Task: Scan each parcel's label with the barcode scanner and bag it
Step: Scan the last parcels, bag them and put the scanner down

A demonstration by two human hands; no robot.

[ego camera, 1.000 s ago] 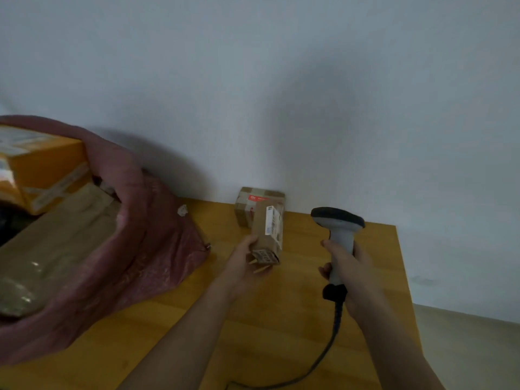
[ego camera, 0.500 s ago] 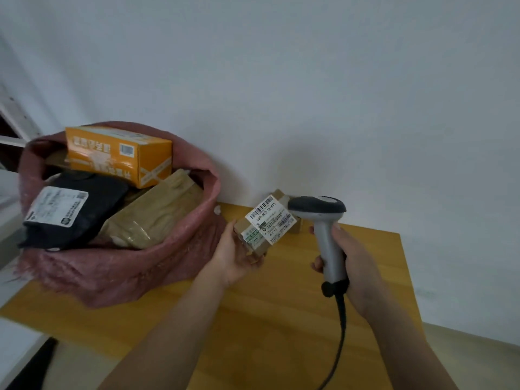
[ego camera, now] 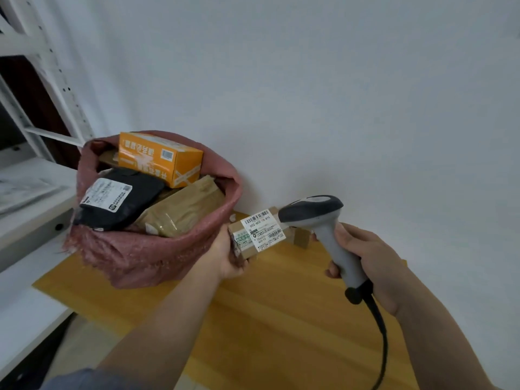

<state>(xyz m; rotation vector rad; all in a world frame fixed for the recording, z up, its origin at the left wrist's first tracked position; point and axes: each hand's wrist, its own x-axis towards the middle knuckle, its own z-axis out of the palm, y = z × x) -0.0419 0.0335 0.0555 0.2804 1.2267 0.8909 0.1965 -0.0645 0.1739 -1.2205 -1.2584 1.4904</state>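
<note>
My left hand point(ego camera: 225, 256) grips a small cardboard parcel point(ego camera: 257, 235) from below, with its white barcode label turned up towards me. My right hand point(ego camera: 368, 261) holds the grey barcode scanner point(ego camera: 323, 223) by its handle, and the scanner's head sits just right of the label, almost touching the parcel. A second small cardboard parcel point(ego camera: 301, 238) stands on the wooden table behind the scanner, mostly hidden. The pink woven bag point(ego camera: 135, 254) sits open at the left on the table, holding an orange box point(ego camera: 159, 157), a black mailer point(ego camera: 118, 198) and a brown taped package point(ego camera: 183, 211).
The wooden table point(ego camera: 267, 319) ends at the white wall behind. A white shelf unit point(ego camera: 31, 192) with a metal upright stands to the left of the bag. The scanner's black cable point(ego camera: 378, 333) hangs down over the table's right side.
My view has swung left, showing the whole bag. My left hand turned the parcel so its label faces up, and the scanner head came in close beside the label.
</note>
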